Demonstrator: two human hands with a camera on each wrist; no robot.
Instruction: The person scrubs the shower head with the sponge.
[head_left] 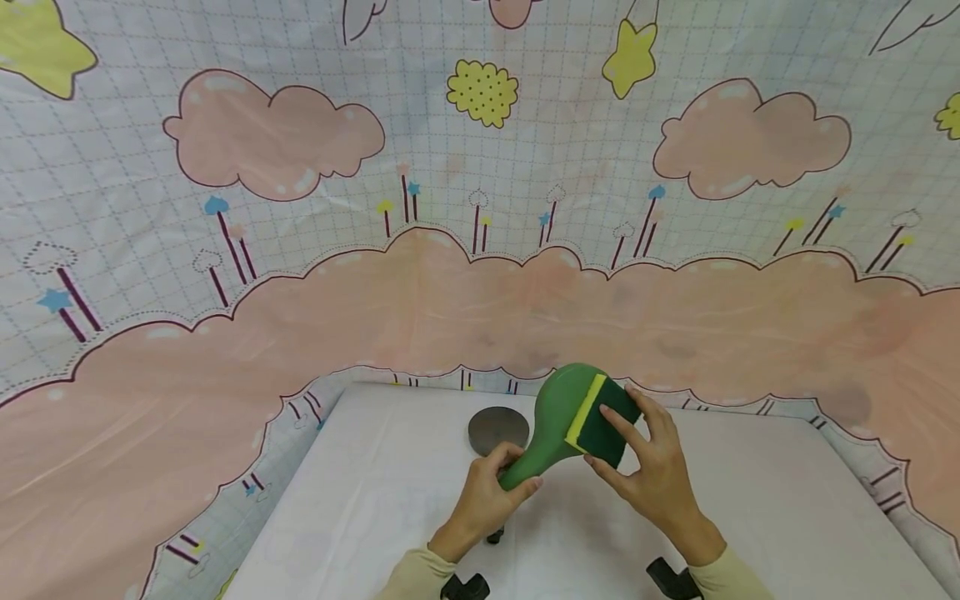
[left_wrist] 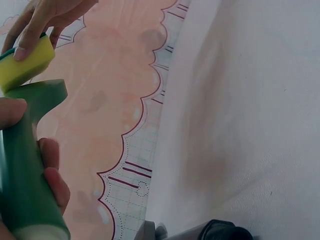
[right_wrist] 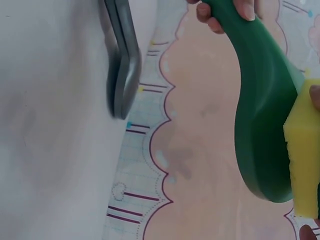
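Observation:
A green water scoop with a round bowl is raised above the table, tilted with its bowl up and to the right. My left hand grips its handle, thumb along one side and fingers curled round the other. A sponge, yellow with a dark green scouring layer, is pinched in my right hand. Its yellow face lies against the bowl in the right wrist view. Part of the sponge is cut off at that view's edge.
On the white table, behind my left hand, lies a grey round-headed utensil, partly hidden by that hand. Black wrist mounts show near the sleeves. A patterned cloth with clouds and stars hangs beyond the table's far edge.

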